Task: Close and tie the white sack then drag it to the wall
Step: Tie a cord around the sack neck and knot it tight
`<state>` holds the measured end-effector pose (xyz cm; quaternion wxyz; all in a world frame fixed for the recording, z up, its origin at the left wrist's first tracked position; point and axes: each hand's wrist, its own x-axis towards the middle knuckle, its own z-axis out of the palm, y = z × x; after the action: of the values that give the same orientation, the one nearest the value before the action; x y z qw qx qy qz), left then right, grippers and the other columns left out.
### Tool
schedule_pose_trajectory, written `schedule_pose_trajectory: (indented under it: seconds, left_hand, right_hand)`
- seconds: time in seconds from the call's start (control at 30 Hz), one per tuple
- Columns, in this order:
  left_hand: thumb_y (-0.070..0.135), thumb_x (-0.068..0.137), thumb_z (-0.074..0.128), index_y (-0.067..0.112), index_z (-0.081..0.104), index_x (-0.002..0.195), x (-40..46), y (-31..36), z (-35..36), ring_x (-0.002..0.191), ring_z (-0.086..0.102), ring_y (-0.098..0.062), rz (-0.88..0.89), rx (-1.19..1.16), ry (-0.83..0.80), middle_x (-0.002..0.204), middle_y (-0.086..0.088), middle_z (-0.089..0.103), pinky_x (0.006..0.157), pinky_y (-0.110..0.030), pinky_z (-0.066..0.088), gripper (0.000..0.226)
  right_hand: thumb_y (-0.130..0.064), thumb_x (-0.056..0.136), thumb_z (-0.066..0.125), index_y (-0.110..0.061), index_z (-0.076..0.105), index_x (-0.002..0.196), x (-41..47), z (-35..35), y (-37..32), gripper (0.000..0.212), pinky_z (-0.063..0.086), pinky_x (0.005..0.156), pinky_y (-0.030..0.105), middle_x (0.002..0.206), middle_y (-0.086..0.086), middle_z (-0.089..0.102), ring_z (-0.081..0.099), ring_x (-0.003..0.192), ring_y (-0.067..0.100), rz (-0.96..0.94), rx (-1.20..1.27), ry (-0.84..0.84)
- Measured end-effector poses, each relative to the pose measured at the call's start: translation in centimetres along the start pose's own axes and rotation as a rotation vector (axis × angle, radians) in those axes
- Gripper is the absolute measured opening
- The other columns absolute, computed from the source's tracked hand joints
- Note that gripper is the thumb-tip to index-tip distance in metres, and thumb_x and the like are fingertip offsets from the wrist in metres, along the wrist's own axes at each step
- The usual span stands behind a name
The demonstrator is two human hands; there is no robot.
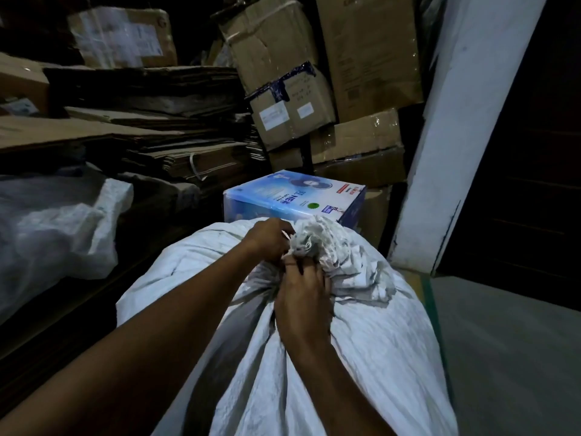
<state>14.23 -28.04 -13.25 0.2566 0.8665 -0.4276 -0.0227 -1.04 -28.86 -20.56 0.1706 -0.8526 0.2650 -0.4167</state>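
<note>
A big white sack [361, 357] sits on the floor right in front of the person. It is full and fat. Its long side runs from the bottom of the picture up and away, and its mouth points away, toward the boxes. The top of the sack is bunched into a crumpled neck [317, 243].

The left hand [270, 239] is at the left side of the neck. Its fingers are curled tight around the bunched cloth and a thin white string [286, 235] that pokes out beside them. The right hand [301, 297] is just below the neck, close to the left hand. Its fingers are bent and pinch the gathered cloth too.

Just behind the sack stands a blue and white box [294, 196]. It has a picture of a fan on top. The words on it are too blurry to read for sure. Behind it are brown cardboard boxes [283, 70] piled high. Some have white labels and blue tape, but the writing is too small to read. To the left lies a tall stack of flat cardboard [151, 121]. Another white sack [59, 228] lies at the far left. A white wall post [465, 127] stands on the right, near the sack. The grey floor [509, 357] is to the right.
</note>
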Motion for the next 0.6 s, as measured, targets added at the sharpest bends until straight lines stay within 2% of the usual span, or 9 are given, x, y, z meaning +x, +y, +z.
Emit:
schedule_pose_trajectory:
  seconds: [0.07,0.17,0.2,0.27,0.37,0.47,0.53,0.6]
  left_hand:
    - [0.018,0.089,0.078,0.024,0.078,0.113,-0.4,-0.5,0.0,0.109,0.071,-0.027,0.024,-0.05,0.038,0.116,-0.006,0.078,0.089,-0.035,0.054,0.025]
    - [0.007,0.088,0.078,0.019,0.079,0.098,-1.5,-0.7,-0.6,0.101,0.073,-0.027,0.098,-0.113,0.023,0.105,-0.009,0.08,0.079,-0.03,0.05,0.016]
    - [0.004,0.088,0.076,0.014,0.078,0.097,-2.0,-0.7,-0.9,0.098,0.072,-0.028,0.124,-0.156,-0.012,0.103,-0.011,0.079,0.079,-0.032,0.052,0.013]
    - [-0.002,0.094,0.069,0.006,0.076,0.114,-3.2,-0.7,-1.9,0.101,0.071,-0.026,0.131,-0.329,-0.095,0.115,-0.017,0.078,0.091,-0.039,0.057,0.023]
    - [-0.012,0.099,0.053,0.009,0.067,0.137,-4.2,-1.3,-3.3,0.12,0.07,-0.027,0.075,-0.728,-0.286,0.132,-0.013,0.074,0.106,-0.04,0.055,0.046]
    - [-0.006,0.096,0.065,0.014,0.065,0.139,-4.2,-1.3,-3.6,0.125,0.069,-0.022,0.134,-0.707,-0.295,0.135,-0.006,0.073,0.109,-0.033,0.056,0.048]
    - [0.009,0.088,0.08,0.024,0.07,0.135,-3.9,-1.0,-3.4,0.125,0.069,-0.019,0.168,-0.704,-0.228,0.134,0.0,0.074,0.11,-0.035,0.056,0.05]
    - [0.02,0.08,0.085,0.027,0.073,0.129,-3.8,-0.8,-3.0,0.125,0.07,-0.021,0.171,-0.743,-0.159,0.132,0.0,0.075,0.11,-0.041,0.056,0.051]
  right_hand:
    - [-0.013,0.087,0.068,-0.027,0.068,0.129,0.1,0.2,0.0,0.043,0.049,0.097,0.047,0.124,0.003,0.071,0.065,0.116,0.029,-0.093,-0.133,0.028]
    - [-0.01,0.086,0.064,-0.021,0.071,0.122,0.0,-0.2,-0.2,0.038,0.05,0.103,0.052,0.109,0.006,0.075,0.068,0.105,0.031,-0.182,-0.142,0.009]
    - [-0.01,0.088,0.062,-0.018,0.071,0.12,0.0,-0.3,-0.1,0.034,0.051,0.104,0.051,0.105,0.008,0.075,0.068,0.1,0.031,-0.233,-0.108,0.014]
    - [-0.013,0.092,0.057,-0.016,0.069,0.114,0.1,-0.7,0.0,0.026,0.053,0.099,0.044,0.097,0.01,0.072,0.065,0.092,0.031,-0.306,-0.016,0.014]
    - [-0.018,0.094,0.053,-0.013,0.068,0.109,0.2,-1.2,0.1,0.022,0.05,0.086,0.036,0.093,0.01,0.069,0.062,0.087,0.028,-0.349,0.091,-0.044]
    - [-0.015,0.094,0.056,-0.011,0.068,0.109,0.2,-1.4,0.1,0.02,0.048,0.085,0.032,0.094,0.01,0.069,0.062,0.089,0.025,-0.369,0.159,-0.087]
    - [-0.017,0.095,0.056,-0.012,0.069,0.107,0.1,-1.7,-0.1,0.018,0.051,0.089,0.034,0.096,0.008,0.07,0.063,0.091,0.023,-0.377,0.169,-0.079]
    - [-0.019,0.095,0.055,-0.015,0.07,0.104,0.0,-2.1,-0.3,0.018,0.052,0.092,0.036,0.095,0.006,0.072,0.063,0.091,0.022,-0.373,0.153,-0.004]
